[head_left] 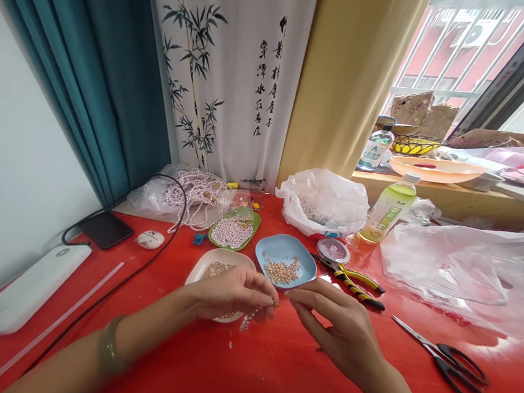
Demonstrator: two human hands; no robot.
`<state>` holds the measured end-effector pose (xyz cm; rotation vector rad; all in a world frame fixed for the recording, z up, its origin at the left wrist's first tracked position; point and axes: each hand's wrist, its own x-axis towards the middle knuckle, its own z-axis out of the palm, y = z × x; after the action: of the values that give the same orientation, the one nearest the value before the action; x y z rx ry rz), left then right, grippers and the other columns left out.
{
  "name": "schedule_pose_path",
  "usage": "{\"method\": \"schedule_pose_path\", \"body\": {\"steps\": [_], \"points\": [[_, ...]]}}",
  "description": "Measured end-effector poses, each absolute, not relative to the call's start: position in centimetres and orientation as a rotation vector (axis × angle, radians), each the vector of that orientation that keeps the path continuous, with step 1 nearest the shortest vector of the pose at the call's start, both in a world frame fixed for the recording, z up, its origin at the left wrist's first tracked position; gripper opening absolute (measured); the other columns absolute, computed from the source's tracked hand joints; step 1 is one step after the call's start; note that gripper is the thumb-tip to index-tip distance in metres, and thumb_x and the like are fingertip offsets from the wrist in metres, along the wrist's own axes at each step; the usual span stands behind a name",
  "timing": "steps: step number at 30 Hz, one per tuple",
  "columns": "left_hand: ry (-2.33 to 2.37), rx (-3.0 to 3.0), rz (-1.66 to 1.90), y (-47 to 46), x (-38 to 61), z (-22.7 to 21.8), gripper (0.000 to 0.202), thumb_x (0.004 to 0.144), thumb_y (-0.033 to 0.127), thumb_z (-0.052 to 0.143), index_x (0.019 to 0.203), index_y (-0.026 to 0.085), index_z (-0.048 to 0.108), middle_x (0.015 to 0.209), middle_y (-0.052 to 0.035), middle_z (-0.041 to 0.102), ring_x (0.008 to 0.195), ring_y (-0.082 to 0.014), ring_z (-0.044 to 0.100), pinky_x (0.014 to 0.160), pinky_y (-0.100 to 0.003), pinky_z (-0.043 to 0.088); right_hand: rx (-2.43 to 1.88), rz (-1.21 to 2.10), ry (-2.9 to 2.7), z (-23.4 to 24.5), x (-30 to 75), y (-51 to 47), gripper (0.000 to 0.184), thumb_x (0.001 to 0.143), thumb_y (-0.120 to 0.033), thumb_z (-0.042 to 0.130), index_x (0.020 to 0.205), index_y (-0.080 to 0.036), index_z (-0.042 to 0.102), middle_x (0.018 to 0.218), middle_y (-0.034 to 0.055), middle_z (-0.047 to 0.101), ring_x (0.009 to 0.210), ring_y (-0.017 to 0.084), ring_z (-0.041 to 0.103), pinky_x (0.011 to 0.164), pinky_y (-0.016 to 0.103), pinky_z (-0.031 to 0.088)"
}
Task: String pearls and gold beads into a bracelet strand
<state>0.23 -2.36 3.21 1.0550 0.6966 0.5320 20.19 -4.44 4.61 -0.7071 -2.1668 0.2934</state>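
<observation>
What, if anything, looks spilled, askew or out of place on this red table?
What looks like one loose bead lies on the red table just below the beaded strand held by the left hand, outside the dishes. At the back, pearl strands spill from a clear bag onto the table. Nothing looks damaged.

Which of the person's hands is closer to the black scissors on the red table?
The right. The right hand lies just left of the scissors; the left hand, pinching a bead strand, is farther off beyond it.
</observation>
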Motion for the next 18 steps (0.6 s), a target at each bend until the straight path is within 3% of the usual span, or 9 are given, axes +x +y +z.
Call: {"method": "schedule_pose_path", "body": {"steps": [18], "points": [[0.709,1.012,0.522,-2.37,0.25,3.14,0.019,0.063,0.025,0.069,0.075,0.011,0.062,0.066,-0.002,0.061,0.059,-0.0094,0.054,0.065,-0.025,0.039,-0.739,0.251,-2.197,4.58,20.05,-4.65,0.02,0.079,-0.01,0.044,0.083,-0.02,0.061,0.069,0.0051,0.062,0.061,0.013,0.057,0.054,0.026,0.047]]}}
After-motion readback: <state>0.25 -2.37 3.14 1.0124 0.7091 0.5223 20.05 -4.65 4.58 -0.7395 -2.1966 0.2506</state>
